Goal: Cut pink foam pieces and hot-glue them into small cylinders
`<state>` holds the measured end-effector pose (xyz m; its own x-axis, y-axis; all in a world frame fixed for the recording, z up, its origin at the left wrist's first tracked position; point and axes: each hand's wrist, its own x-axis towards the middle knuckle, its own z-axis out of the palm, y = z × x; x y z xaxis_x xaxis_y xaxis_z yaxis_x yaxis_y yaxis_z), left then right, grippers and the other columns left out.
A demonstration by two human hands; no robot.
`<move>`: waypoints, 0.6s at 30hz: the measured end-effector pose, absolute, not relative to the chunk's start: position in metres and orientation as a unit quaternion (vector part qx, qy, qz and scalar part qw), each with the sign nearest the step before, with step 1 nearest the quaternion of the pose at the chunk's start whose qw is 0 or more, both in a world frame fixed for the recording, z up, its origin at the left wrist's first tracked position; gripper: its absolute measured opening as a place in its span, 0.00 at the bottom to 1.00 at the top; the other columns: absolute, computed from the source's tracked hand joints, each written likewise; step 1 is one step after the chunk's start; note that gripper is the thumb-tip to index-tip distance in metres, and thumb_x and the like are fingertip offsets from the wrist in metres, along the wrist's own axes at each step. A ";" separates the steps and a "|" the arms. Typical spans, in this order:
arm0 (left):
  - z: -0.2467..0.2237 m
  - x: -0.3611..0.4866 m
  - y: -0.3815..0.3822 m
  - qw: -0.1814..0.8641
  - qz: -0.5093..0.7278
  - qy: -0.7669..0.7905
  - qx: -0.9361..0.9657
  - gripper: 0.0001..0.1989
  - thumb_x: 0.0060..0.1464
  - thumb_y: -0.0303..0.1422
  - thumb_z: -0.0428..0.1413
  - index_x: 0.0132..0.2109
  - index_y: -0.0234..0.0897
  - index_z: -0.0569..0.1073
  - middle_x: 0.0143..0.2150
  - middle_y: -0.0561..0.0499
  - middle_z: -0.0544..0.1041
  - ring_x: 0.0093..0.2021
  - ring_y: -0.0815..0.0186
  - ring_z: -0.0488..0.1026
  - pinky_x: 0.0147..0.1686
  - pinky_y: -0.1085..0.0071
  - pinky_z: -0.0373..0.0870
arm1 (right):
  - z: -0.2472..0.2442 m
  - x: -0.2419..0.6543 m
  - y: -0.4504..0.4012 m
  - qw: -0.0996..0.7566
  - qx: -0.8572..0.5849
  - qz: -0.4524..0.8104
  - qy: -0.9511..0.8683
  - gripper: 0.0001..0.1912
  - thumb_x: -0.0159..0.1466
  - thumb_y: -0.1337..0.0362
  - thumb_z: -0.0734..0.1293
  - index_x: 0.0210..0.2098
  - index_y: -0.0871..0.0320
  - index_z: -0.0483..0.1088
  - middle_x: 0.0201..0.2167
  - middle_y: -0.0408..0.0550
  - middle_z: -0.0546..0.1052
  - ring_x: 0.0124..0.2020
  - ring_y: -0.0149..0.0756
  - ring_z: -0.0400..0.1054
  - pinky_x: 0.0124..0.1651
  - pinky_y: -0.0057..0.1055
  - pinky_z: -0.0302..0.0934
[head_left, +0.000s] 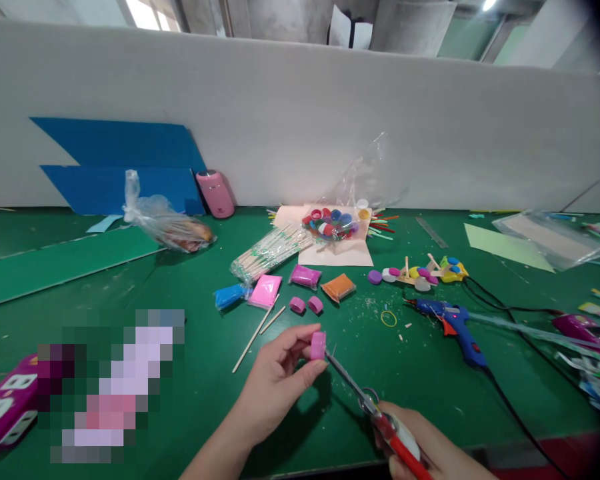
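My left hand (280,373) pinches a pink bottle cap (319,346) between thumb and fingers, holding it above the green table. In my right hand (415,433) is a pointed metal tool with red handles (403,450); whether it is snips or pliers I cannot make out. Its thin tip points at the cap's right side, very close to it; contact is unclear. Beyond the left hand lie two more pink caps (297,305). Wooden sticks (253,347) rest to the left of them, near small packets in blue, pink (265,291) and orange (339,287).
A blue glue gun (455,323) with its cord lies at right, beside a small assembly of caps and sticks (420,275). Farther back are bagged colourful caps (330,223), a bag of sticks (270,253) and a pink bottle (215,194). A white partition (290,120) closes off the back.
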<state>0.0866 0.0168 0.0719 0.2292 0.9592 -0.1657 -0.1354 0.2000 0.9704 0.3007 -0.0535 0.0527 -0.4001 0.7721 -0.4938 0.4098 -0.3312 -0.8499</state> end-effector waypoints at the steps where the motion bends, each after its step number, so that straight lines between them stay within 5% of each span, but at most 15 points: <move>1: 0.072 0.087 0.017 0.637 0.431 0.444 0.461 0.16 0.40 0.26 0.59 0.41 0.38 0.72 0.33 0.52 0.73 0.34 0.69 0.69 0.36 0.74 0.67 | 0.052 0.302 -0.053 0.149 -0.527 0.618 -0.564 0.23 0.51 0.49 0.63 0.41 0.56 0.63 0.26 0.42 0.63 0.26 0.31 0.57 0.30 0.25 0.56; 11: 0.065 0.088 0.016 0.640 0.447 0.444 0.440 0.17 0.42 0.28 0.58 0.43 0.39 0.70 0.33 0.53 0.70 0.30 0.70 0.68 0.34 0.71 0.68 | 0.052 0.303 -0.052 0.194 -0.506 0.613 -0.575 0.22 0.54 0.46 0.60 0.36 0.57 0.67 0.26 0.44 0.66 0.28 0.32 0.58 0.33 0.27 0.57; 18: 0.068 0.084 0.016 0.563 0.412 0.464 0.546 0.17 0.44 0.28 0.56 0.45 0.40 0.71 0.37 0.49 0.69 0.36 0.65 0.67 0.39 0.69 0.65 | 0.050 0.303 -0.044 0.144 -0.507 0.603 -0.599 0.16 0.54 0.51 0.63 0.33 0.58 0.65 0.21 0.38 0.60 0.21 0.26 0.52 0.24 0.20 0.52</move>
<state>0.0839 0.0155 0.0677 0.2304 0.9703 -0.0734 0.0430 0.0652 0.9969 0.3033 -0.0438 0.0501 -0.4447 0.7806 -0.4391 0.4343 -0.2409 -0.8680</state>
